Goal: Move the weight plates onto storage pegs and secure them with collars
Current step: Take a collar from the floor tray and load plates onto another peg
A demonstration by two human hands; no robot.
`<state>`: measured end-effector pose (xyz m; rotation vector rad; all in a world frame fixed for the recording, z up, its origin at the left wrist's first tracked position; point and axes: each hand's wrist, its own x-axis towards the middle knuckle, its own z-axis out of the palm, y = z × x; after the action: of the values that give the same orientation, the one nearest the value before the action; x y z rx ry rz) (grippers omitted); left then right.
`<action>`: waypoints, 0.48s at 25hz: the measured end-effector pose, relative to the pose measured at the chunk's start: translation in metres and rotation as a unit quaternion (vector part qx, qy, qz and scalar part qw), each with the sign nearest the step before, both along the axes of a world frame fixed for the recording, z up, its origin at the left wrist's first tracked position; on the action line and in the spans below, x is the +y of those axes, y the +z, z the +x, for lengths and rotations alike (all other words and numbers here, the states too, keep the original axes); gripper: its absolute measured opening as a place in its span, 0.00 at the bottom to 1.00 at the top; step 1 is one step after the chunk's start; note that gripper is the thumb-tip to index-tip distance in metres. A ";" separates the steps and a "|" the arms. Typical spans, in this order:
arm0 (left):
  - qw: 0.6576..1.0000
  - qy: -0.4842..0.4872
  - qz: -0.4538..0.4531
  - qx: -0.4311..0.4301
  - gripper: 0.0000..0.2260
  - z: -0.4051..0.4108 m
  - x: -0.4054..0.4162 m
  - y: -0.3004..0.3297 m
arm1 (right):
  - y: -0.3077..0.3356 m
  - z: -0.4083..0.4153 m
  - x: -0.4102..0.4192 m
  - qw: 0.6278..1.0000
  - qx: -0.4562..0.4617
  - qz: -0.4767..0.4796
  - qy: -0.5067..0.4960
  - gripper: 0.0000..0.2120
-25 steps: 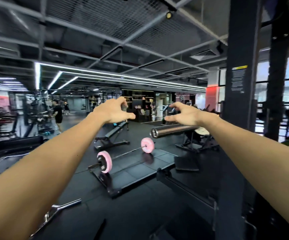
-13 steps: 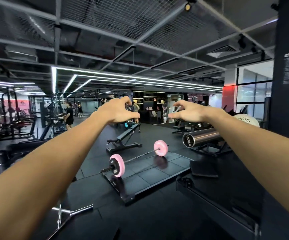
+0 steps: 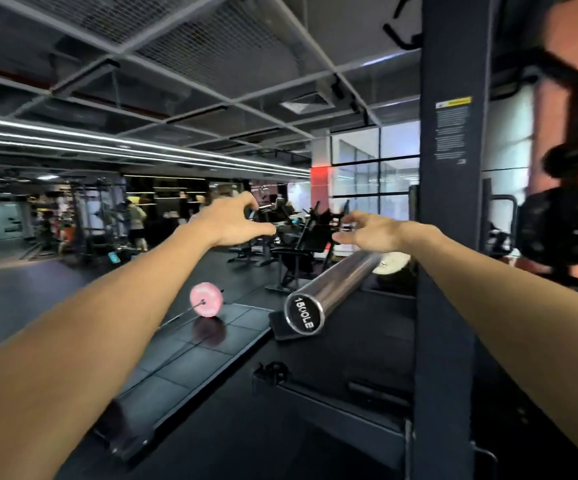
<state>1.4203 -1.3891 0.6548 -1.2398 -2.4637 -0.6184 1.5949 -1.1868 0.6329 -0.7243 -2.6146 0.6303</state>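
Hands out in front at mid-frame, both empty: left hand (image 3: 233, 223) and right hand (image 3: 372, 232) have fingers spread and curled, gripping nothing. I see the chrome barbell sleeve (image 3: 332, 282) just below the right hand, bare, end cap toward me. Black weight plates (image 3: 562, 225) hang at right edge beyond the rack upright (image 3: 450, 237), blurred. Pink plate (image 3: 206, 299) sits on its barbell on the floor, lower centre-left.

The view has swung right: the bar sleeve (image 3: 329, 289) looms nearer, black plates (image 3: 564, 226) now show, both hands (image 3: 235, 221) have opened.
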 end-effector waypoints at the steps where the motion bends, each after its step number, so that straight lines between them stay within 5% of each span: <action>1: 1.000 -0.021 0.002 -0.004 0.28 -0.003 0.014 -0.003 | -0.003 0.006 0.008 1.000 -0.004 0.001 -0.025 0.31; 12: 0.971 -0.234 -0.036 -0.029 0.24 -0.047 0.125 -0.043 | -0.045 0.037 0.044 0.962 0.001 0.012 -0.272 0.26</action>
<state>1.3730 -1.2641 0.6123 -1.8809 -2.2589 -0.6895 1.6318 -1.1428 0.5878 -1.3583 -2.2547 0.4260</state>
